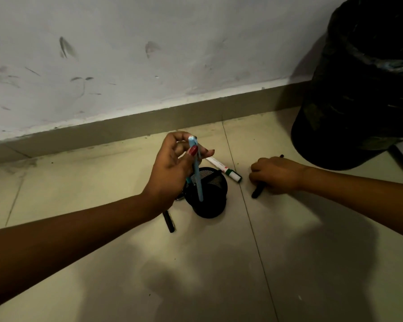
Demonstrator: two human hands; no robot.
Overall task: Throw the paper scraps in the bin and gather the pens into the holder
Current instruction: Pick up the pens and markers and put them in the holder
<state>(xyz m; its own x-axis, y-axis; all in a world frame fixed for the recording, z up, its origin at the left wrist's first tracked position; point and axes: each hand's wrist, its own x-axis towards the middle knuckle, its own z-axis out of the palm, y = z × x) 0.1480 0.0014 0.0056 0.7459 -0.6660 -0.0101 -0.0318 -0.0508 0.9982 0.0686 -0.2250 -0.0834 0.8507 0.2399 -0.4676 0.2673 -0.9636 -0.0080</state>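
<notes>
1. Far right on the tiled floor (289,240), beside the wall (149,54), stands the dark bin (358,101).
2. Near the middle sits the black mesh holder (207,196), upright.
3. Above it, the left hand (172,170) pinches a blue pen (197,175), tip down into the holder.
4. Right of that, the right hand (275,175) closes its grip on a black pen (257,192) lying on the floor.
5. A white marker (223,169) lies between the hands; another black pen (169,221) lies nearer, left of the holder.

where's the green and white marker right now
In the head view, the marker lies on the floor near centre, just behind the holder, between the left hand and right hand.
</notes>
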